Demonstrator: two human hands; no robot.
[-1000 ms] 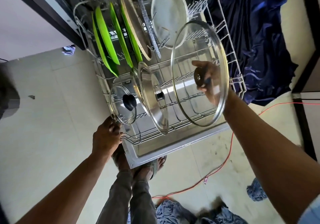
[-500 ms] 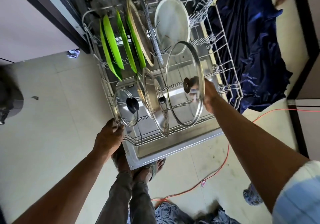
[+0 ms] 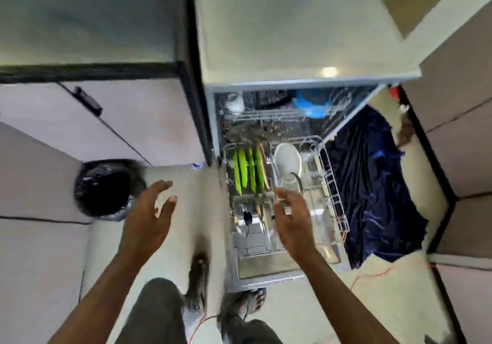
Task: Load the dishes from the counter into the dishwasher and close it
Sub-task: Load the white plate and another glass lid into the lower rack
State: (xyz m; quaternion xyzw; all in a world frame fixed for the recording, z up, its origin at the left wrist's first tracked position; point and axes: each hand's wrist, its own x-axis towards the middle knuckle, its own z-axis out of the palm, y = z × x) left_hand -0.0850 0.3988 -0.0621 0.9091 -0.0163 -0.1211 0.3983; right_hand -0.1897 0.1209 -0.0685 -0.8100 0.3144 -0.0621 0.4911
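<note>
Below the head camera, at about 6 o'clock, both arms reach forward. The left hand (image 3: 149, 218) floats over the floor (image 3: 191, 210) with its fingers spread wide, and it holds nothing. The right hand (image 3: 291, 221) is over the rack (image 3: 336, 197) with its fingers loose and apart, and it holds nothing too.

The dishwasher (image 3: 266, 109) is at 12 o'clock with its door down and the rack pulled out. Four green plates (image 3: 246, 172) stand on edge at the back left of the rack. A white plate (image 3: 287, 161) stands just to their right. A glass lid (image 3: 291, 184) stands in front of it, near the right hand's fingertips. More lids sit at the front left of the rack, but they are too blurry to tell apart.

A black bin (image 3: 106, 188) is at 9 o'clock. A dark blue cloth (image 3: 372, 184) lies on the floor at 3 o'clock. A red wire (image 3: 372, 274) runs along the floor near 4 o'clock. The whole picture is blurry.
</note>
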